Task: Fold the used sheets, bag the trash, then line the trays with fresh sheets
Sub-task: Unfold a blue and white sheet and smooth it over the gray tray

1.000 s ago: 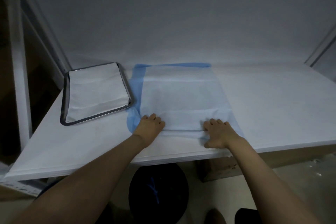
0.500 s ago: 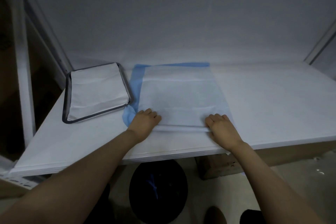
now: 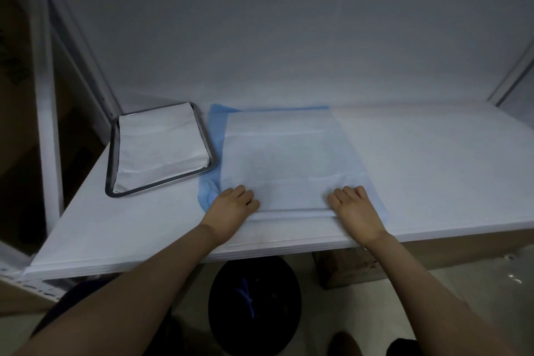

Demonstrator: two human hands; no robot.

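A white sheet with a blue backing (image 3: 289, 153) lies spread on the white table (image 3: 433, 167), blue showing along its left and far edges. My left hand (image 3: 231, 205) grips the sheet's near left corner, fingers curled under its edge. My right hand (image 3: 354, 208) grips the near right corner the same way. The near edge is doubled over into a narrow fold between my hands. A metal tray (image 3: 112, 179) at the left holds a white sheet (image 3: 161, 144).
Under the table's front edge stands a dark round bin (image 3: 254, 306) with a blue-tied bag inside. A cardboard box (image 3: 346, 266) sits on the floor at the right. A white shelf frame (image 3: 49, 124) rises at the left.
Both hands have shifted the sheet's near edge slightly away from me, and the narrow fold between them has become more defined. The tray has stayed put.
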